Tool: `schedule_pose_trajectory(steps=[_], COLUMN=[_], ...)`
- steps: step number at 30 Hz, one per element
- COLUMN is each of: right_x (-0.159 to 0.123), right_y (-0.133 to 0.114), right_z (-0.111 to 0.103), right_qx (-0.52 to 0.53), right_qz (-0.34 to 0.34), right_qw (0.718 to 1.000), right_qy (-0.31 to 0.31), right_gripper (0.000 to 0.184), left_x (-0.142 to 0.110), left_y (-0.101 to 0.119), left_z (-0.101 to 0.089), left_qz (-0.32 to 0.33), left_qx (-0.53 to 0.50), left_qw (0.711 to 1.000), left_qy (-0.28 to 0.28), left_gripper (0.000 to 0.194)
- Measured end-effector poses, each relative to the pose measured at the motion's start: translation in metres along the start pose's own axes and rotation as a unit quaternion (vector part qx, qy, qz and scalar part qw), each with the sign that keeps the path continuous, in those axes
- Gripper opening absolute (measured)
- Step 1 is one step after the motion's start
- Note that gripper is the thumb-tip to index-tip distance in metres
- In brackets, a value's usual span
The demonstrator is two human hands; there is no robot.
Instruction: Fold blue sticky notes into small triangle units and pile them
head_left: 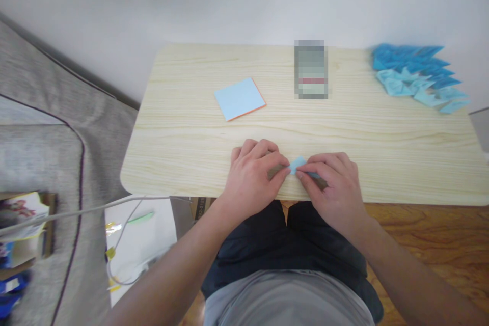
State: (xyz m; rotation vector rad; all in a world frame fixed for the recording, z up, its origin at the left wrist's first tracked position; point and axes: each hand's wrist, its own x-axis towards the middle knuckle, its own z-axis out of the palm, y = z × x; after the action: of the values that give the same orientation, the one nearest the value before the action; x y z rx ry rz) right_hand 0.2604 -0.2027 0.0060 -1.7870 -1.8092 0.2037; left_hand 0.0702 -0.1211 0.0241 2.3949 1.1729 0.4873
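A small folded piece of light blue paper [298, 163] is pinched between my two hands, just above the near edge of the table. My left hand [256, 172] grips its left end between thumb and forefinger. On its other side, my right hand [333, 178] pinches the paper with thumb and fingertips, hiding part of it. Farther back and to the left lies a stack of square paper sheets [240, 99], light blue on top with an orange edge showing. Folded blue paper figures [410, 63], darker behind and paler in front, crowd the far right corner.
The pale wood-grain table [183, 142] stands against a white wall. A pixelated, upright rectangular object [311, 70] is at its back. To the left is a grey sofa [107, 127]. A cable [87, 211] crosses over a white surface [153, 234] at lower left.
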Motion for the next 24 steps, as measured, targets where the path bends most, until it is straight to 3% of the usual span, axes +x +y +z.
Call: schedule_pose_trajectory(steps=[7,24], right_x=[0.0000,0.0014], right_y=[-0.0002,-0.0011], right_z=[0.0009,0.0025], right_qx=[-0.004,-0.007], right_qz=[0.006,0.012], right_qw=[1.000,1.000], right_qy=[0.006,0.008], right_gripper=[0.004,0.006], left_x=[0.0014,0.0041], left_y=[-0.0008,0.0027], left_z=[-0.0022,-0.0032], left_qz=[0.012,-0.001], left_qx=[-0.005,0.002], left_qw=[1.000,1.000], left_qy=[-0.010,-0.019], left_gripper=[0.015,0.006])
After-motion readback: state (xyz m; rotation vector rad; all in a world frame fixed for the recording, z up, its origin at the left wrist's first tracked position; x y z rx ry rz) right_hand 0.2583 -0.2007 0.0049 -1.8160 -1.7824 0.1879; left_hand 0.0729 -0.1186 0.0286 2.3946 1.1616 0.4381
